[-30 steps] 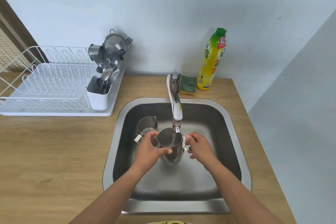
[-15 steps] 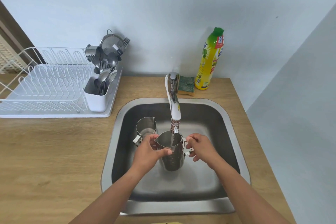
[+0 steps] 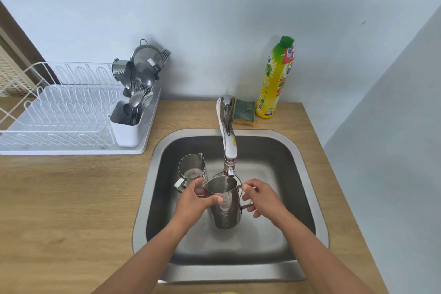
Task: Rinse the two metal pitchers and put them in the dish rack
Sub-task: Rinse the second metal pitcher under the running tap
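I hold a steel pitcher (image 3: 225,210) upright over the sink, its mouth right under the faucet spout (image 3: 229,170). My left hand (image 3: 193,203) wraps its left side, thumb across the front. My right hand (image 3: 262,198) grips its handle on the right. A second steel pitcher (image 3: 192,167) stands upright in the sink's back left, its handle pointing toward me. The white wire dish rack (image 3: 59,112) sits on the counter to the far left. I cannot make out a water stream.
The steel sink (image 3: 307,174) is set in a wooden counter (image 3: 71,210). A white cutlery caddy (image 3: 125,124) with spoons, forks and a strainer fills the rack's right end. A green sponge (image 3: 244,110) and yellow soap bottle (image 3: 275,79) stand behind the faucet. A wall closes the right side.
The held pitcher has turned from tilted toward me to upright and sits slightly lower under the spout. Both hands keep their grip. The other pitcher has not moved.
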`<move>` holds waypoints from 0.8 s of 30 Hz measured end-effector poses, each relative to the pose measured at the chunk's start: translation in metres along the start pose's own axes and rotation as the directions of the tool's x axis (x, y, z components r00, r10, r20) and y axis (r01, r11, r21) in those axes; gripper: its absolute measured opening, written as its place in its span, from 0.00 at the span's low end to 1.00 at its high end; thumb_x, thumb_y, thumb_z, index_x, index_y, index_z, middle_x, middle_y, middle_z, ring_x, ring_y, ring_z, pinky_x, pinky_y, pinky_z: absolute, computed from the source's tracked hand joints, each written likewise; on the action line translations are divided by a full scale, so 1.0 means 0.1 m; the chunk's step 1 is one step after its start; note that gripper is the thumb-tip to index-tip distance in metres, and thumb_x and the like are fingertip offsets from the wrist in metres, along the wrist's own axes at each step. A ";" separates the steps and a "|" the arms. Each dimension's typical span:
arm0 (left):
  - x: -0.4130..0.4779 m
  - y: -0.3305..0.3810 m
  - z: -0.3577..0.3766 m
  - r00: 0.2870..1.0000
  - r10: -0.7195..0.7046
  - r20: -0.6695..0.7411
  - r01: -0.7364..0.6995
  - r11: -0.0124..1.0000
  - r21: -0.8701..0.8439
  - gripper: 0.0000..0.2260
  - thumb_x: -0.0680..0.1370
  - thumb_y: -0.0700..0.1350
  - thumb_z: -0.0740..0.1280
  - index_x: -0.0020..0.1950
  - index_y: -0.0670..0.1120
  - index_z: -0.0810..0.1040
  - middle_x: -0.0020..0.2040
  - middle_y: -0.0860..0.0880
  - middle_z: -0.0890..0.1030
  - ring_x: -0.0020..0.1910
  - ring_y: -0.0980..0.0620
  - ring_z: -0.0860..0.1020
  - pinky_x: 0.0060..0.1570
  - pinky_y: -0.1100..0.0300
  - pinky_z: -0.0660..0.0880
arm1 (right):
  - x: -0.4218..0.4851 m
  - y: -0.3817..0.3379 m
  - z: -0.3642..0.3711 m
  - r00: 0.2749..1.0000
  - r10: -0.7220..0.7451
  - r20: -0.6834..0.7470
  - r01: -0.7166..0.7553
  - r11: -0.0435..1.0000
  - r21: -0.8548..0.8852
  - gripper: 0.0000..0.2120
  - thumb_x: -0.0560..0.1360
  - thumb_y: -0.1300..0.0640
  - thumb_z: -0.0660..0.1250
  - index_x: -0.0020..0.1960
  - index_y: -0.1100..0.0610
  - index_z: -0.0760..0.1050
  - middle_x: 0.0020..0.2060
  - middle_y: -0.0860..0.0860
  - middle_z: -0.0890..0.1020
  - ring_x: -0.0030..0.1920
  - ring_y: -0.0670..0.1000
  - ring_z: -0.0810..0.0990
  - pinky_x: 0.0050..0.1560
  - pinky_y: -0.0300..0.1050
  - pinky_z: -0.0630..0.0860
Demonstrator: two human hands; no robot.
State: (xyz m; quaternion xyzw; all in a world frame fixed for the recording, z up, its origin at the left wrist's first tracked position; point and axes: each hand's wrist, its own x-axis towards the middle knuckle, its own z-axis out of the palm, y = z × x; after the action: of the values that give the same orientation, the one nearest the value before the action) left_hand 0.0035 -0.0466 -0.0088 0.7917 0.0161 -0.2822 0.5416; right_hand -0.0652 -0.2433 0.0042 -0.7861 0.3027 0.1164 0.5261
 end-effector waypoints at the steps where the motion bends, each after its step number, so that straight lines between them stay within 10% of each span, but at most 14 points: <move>1: 0.00 -0.02 0.00 1.000 -0.015 0.004 0.016 1.000 -0.016 0.34 0.60 0.48 0.83 0.62 0.52 0.73 0.51 0.51 0.85 0.51 0.54 0.82 0.55 0.53 0.78 | 0.00 0.00 0.01 1.000 0.009 0.004 -0.009 1.000 -0.012 0.06 0.81 0.51 0.60 0.51 0.49 0.75 0.44 0.53 0.83 0.35 0.53 0.80 0.28 0.42 0.75; 6: -0.04 -0.01 0.00 0.994 -0.082 0.070 0.094 0.978 -0.187 0.09 0.69 0.39 0.77 0.48 0.42 0.83 0.43 0.46 0.86 0.42 0.50 0.83 0.45 0.55 0.79 | 0.00 0.01 0.04 0.997 0.076 0.028 -0.073 0.994 -0.075 0.08 0.81 0.49 0.58 0.53 0.49 0.75 0.39 0.52 0.86 0.32 0.53 0.83 0.28 0.42 0.76; 24: 0.00 -0.04 0.06 0.955 -0.248 0.164 0.274 0.948 -0.163 0.19 0.75 0.58 0.69 0.53 0.43 0.83 0.43 0.45 0.85 0.39 0.48 0.82 0.33 0.57 0.80 | 0.03 0.00 0.07 0.989 0.146 0.012 -0.143 0.979 -0.146 0.16 0.80 0.47 0.59 0.47 0.57 0.79 0.27 0.51 0.82 0.23 0.49 0.76 0.24 0.39 0.70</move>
State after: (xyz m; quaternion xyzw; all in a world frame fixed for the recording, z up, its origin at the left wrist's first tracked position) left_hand -0.0005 -0.0505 -0.0134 0.7073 0.1085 -0.4040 0.5699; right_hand -0.0618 -0.2382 -0.0007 -0.7969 0.3436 0.1849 0.4611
